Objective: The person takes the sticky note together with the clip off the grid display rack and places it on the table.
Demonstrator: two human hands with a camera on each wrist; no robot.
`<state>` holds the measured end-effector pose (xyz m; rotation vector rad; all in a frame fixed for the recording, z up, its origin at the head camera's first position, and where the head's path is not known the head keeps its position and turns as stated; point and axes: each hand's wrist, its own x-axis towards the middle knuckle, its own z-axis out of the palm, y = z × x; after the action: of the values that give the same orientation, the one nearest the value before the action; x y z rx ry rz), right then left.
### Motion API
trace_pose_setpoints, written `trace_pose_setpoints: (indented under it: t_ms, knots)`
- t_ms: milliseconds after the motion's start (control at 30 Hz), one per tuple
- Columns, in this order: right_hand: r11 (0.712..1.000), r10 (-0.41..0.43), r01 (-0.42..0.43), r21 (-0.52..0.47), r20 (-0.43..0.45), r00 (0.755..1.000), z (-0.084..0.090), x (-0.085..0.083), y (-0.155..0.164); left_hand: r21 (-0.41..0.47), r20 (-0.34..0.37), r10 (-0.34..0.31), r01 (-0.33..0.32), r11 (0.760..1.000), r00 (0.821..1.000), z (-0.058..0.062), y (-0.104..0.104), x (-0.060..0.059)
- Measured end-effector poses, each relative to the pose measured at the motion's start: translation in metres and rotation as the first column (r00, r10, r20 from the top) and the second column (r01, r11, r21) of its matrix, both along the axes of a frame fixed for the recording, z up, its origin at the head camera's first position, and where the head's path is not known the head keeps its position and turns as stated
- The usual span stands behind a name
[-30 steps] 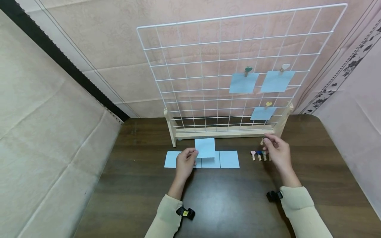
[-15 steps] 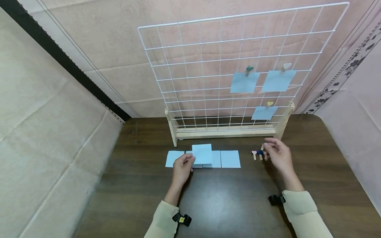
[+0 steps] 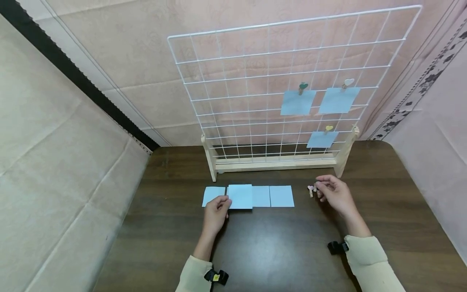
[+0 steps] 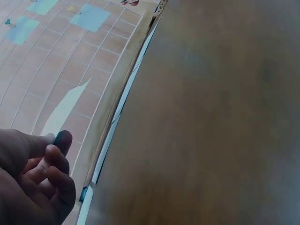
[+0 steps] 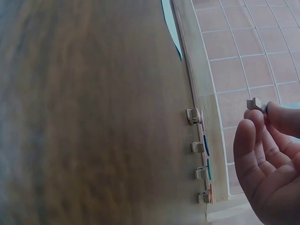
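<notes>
My left hand (image 3: 215,217) pinches a light blue square of paper (image 3: 240,197) by its left edge, above a row of similar blue papers (image 3: 282,196) on the table. In the left wrist view the pinched paper (image 4: 68,108) appears nearly edge-on between thumb and finger. At the right, my right hand (image 3: 337,196) pinches a small wooden clothespin (image 5: 255,105) between thumb and fingers. Below it, several heart-topped clothespins (image 5: 200,172) stand in a line on the table in the right wrist view; the hand partly hides them in the head view.
A white wire grid (image 3: 268,95) rises from a wooden stand (image 3: 275,163) at the back of the table (image 3: 277,247). Three blue papers, one of them low on the right (image 3: 322,140), hang there from heart-topped clothespins. Cloth-covered walls (image 3: 73,162) enclose the table.
My left hand has moved down and left with its paper, lowering it toward the row. The right hand has come slightly nearer to me, still holding the clothespin.
</notes>
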<state>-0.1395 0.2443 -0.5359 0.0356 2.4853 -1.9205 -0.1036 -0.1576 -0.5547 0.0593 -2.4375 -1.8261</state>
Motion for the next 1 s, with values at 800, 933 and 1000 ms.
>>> trace_pose_setpoints:
  t_ms: [800, 933, 1000]
  knots:
    - [0.997, 0.056, -0.058, 0.045, 0.046, 0.997, -0.002, 0.003, 0.003, -0.093, 0.119, 0.093, -0.082, 0.992, 0.989, -0.002, -0.046, 0.032]
    - [0.996, 0.067, -0.07, 0.055, 0.063, 0.996, -0.002, 0.004, 0.003, -0.103, 0.127, 0.101, -0.088, 0.991, 0.987, -0.003, -0.05, 0.034]
    - [0.995, 0.077, -0.081, 0.064, 0.072, 0.994, -0.002, 0.004, 0.003, -0.108, 0.133, 0.107, -0.093, 0.99, 0.985, -0.003, -0.052, 0.035]
